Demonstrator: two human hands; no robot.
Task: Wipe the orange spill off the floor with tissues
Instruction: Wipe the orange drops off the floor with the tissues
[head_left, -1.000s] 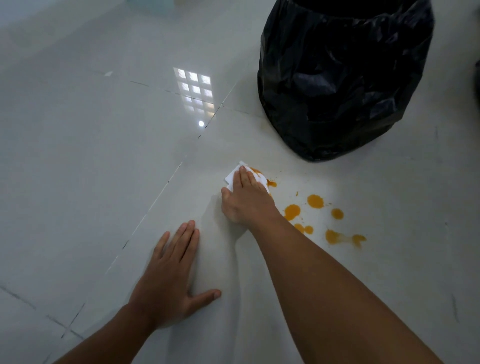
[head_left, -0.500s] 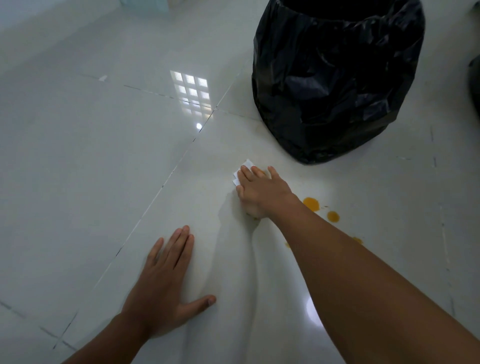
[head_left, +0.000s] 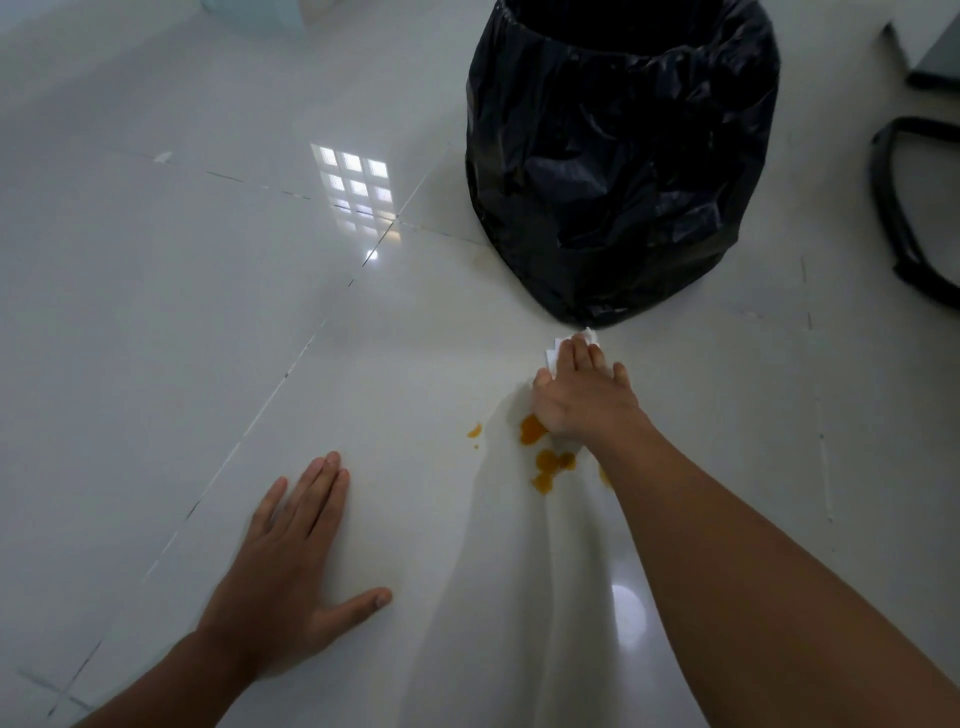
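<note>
My right hand (head_left: 584, 397) presses a folded white tissue (head_left: 555, 356) flat on the white tiled floor, just in front of the bin. Only the tissue's far edge shows beyond my fingertips. Orange spill drops (head_left: 551, 465) lie just below and left of that hand, with one small drop (head_left: 474, 430) further left; part of the spill is hidden under my wrist and forearm. My left hand (head_left: 291, 577) rests flat on the floor at the lower left, fingers spread, holding nothing.
A bin lined with a black plastic bag (head_left: 618, 156) stands right behind my right hand. A black curved frame (head_left: 893, 208) lies at the right edge. A window's reflection (head_left: 356, 192) shines on the glossy tiles.
My right hand has slid the tissue to the right and away from me, up to the foot of the bin. The left hand stays planted on the floor.
</note>
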